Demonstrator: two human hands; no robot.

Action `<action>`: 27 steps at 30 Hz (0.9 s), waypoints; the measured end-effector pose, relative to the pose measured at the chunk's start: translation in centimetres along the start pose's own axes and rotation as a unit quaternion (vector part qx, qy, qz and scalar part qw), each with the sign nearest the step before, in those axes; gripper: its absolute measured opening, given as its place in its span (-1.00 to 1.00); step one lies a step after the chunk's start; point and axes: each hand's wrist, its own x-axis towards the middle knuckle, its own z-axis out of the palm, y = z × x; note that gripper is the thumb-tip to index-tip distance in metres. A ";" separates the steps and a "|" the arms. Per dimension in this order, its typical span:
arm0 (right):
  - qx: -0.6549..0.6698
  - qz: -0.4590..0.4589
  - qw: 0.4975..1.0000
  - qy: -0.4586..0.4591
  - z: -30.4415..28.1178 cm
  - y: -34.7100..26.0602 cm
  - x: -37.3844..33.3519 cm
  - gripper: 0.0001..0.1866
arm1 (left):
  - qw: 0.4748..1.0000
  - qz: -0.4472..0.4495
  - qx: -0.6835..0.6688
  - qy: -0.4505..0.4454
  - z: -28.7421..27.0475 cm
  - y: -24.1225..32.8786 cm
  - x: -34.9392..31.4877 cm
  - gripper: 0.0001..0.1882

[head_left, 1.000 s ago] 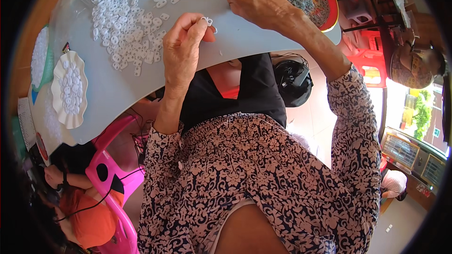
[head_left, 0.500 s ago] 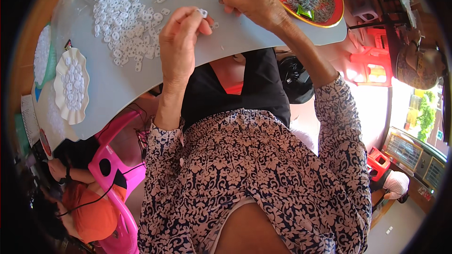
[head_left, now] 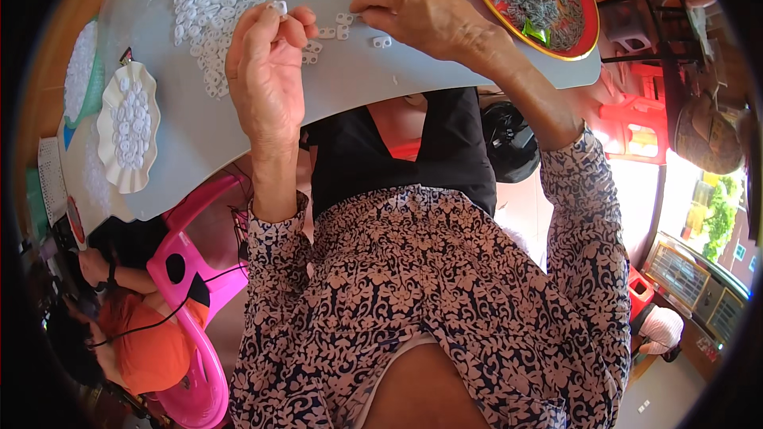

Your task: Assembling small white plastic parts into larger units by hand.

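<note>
Head: left hand (head_left: 266, 83) now seemingly nearer pile (head_left: 208, 12)

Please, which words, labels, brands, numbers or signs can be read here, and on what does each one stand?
No text can be read.
White sheet-like thing, left edge: fine marks, too small to tell if print.
Green packet in the red tray: any print too small.
White piece in the left hand: none visible.
</note>
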 end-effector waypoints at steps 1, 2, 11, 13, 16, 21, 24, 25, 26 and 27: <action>-0.036 -0.003 0.999 -0.025 0.2 -0.1 0.3 -0.89 | 1.000 0.001 -0.001 0.002 -0.2 0.0 0.0 -0.86; -0.036 -0.005 0.999 -0.027 0.3 -0.2 0.6 -0.89 | 1.000 -0.003 -0.001 0.000 -0.4 0.0 -0.1 -0.86; -0.173 -0.032 0.973 -0.149 -0.6 -3.1 2.8 -0.94 | 1.000 -0.024 0.004 -0.016 -0.2 -0.8 -1.0 -0.85; -0.179 0.008 0.970 -0.165 -0.5 -3.3 3.1 -0.93 | 0.999 -0.020 0.014 -0.022 0.1 -0.9 -1.3 -0.84; -0.168 0.042 0.975 -0.138 -0.1 -2.1 2.3 -0.92 | 0.997 -0.032 0.062 -0.024 0.3 -0.9 -1.5 -0.85; 0.110 0.137 0.984 -0.038 0.2 -0.1 -0.6 -0.85 | 0.976 -0.033 0.196 -0.087 0.3 -1.5 -1.9 -0.87; 0.306 0.189 0.932 0.035 -0.1 0.7 -2.2 -0.87 | 0.973 -0.022 0.197 -0.120 1.2 -1.8 -2.0 -0.88; 0.363 0.218 0.905 0.033 -0.3 0.6 -2.5 -0.88 | 0.965 -0.010 0.229 -0.127 1.5 -1.7 -2.0 -0.88; 0.363 0.219 0.905 0.036 -0.2 0.6 -2.8 -0.88 | 0.956 0.001 0.261 -0.135 1.8 -1.8 -2.0 -0.89; 0.407 0.205 0.889 0.045 -0.1 0.6 -3.2 -0.87 | 0.955 0.000 0.261 -0.137 2.0 -1.9 -2.0 -0.89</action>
